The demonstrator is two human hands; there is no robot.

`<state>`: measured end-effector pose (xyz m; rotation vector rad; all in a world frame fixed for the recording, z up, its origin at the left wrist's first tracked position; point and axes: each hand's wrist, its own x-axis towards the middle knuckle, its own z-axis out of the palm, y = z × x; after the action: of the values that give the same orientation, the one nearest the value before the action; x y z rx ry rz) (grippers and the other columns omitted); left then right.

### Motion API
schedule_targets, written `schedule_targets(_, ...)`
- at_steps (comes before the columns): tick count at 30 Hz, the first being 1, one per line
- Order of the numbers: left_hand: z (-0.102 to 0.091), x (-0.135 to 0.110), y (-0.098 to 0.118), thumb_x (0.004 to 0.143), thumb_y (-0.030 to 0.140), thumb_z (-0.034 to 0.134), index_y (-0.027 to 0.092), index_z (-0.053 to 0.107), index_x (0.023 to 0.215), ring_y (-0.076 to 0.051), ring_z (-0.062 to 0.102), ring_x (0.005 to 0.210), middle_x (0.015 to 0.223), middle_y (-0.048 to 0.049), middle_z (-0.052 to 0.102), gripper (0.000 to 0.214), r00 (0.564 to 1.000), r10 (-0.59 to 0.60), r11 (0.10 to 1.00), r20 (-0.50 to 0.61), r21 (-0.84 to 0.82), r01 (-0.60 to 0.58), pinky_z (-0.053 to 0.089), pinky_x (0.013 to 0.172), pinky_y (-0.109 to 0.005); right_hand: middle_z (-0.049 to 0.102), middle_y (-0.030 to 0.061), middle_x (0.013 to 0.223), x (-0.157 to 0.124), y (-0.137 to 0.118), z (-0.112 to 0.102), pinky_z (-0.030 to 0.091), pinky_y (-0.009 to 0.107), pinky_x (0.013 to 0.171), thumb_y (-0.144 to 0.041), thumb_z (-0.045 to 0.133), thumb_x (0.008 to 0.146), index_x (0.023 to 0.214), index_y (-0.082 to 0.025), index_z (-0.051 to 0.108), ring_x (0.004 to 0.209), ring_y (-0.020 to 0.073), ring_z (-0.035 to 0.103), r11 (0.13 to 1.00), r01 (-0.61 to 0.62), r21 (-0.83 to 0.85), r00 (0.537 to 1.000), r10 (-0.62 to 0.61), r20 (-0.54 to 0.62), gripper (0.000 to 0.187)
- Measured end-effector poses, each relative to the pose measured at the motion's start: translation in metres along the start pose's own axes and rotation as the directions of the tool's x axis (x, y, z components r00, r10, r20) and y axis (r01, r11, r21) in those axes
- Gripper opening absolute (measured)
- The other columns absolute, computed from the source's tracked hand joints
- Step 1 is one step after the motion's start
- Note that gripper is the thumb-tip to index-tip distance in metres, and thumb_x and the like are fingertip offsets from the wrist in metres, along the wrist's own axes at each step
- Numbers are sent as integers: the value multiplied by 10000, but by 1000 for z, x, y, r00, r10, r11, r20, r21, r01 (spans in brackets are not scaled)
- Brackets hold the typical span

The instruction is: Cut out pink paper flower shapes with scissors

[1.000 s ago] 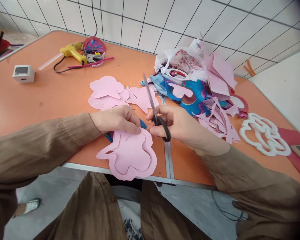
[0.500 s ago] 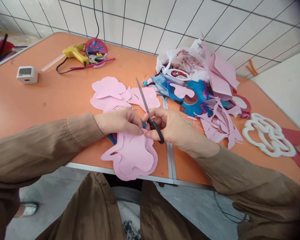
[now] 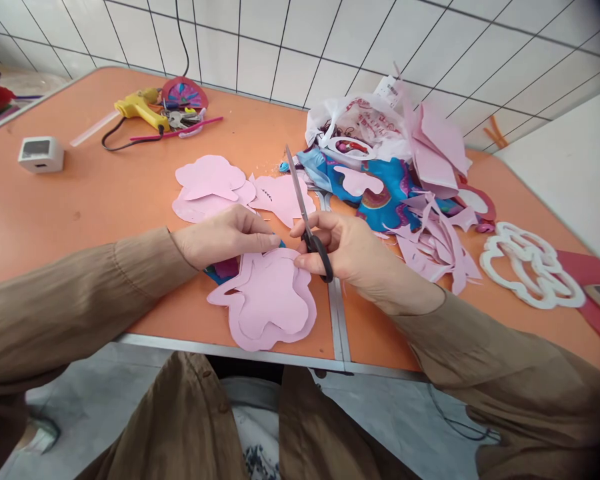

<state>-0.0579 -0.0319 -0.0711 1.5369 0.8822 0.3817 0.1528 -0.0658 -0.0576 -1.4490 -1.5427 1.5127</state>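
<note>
A pair of black-handled scissors [image 3: 319,252] is in my right hand [image 3: 350,257], the blades pointing up and away from me. The thumb of that hand also presses on the edge of a stack of pink, rounded cutouts [image 3: 273,303] close to the table's front edge. My left hand [image 3: 233,237] is at the upper left of the stack, thumb and fingertips close together; what they pinch, if anything, is hidden. A bit of blue shows by its fingertips. Patterned blue fabric is partly covered by the stack. Beyond my hands are more pink cutouts [image 3: 210,179].
Pink scraps [image 3: 437,240], blue patterned fabric [image 3: 387,193] and a white plastic bag [image 3: 367,123] are heaped on the right. Farther right lie white cloud-shaped outlines [image 3: 530,267]. A yellow glue gun [image 3: 143,110] and a small white box [image 3: 41,155] are on the left.
My left hand has drawn slightly left and up, away from my right fingertips. The scissors and my right hand have shifted a little to the right, and more of the stack's top shows.
</note>
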Motion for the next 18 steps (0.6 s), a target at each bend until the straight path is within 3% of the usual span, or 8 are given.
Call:
schedule_targets(5,4,-4,8,832,344,616,131,668,665,-80,453,485,561,-4,565,276,998,30,999,-48,15,-29,321,437,-213,607,-58,662,-3,1,-1,436,193,528,-128,773,573,874,-222,604,572,78,547,1000,19,3,1000,-19,-21,357)
schedule_targets(9,5,-5,11,826,360,617,122,720,741,-75,409,484,517,25,504,273,986,151,964,-67,231,-132,285,440,-220,594,-64,658,-4,2,-3,427,190,529,-156,768,603,913,-214,589,568,74,546,999,32,-20,999,-33,-27,363)
schedule_targets(11,7,-6,12,788,364,663,127,748,814,-75,440,503,544,27,551,253,977,193,940,-85,301,-160,307,450,-211,604,-59,665,-5,1,-3,433,189,533,-163,752,622,927,-205,588,575,73,548,998,40,-43,999,-41,-33,349)
schedule_targets(14,10,-8,13,730,345,717,139,757,857,-80,521,566,658,18,659,245,974,198,921,-108,360,-147,372,492,-191,604,-58,641,-5,1,-2,426,178,499,-162,750,618,917,-200,597,545,66,526,997,63,-51,996,-66,-60,337)
schedule_targets(18,13,-10,12,706,315,728,164,764,871,-84,548,604,711,27,692,227,969,197,882,-151,459,-108,398,533,-190,612,-55,623,-4,3,-1,436,186,476,-162,758,598,880,-209,624,531,81,553,995,88,-38,992,-91,-86,316)
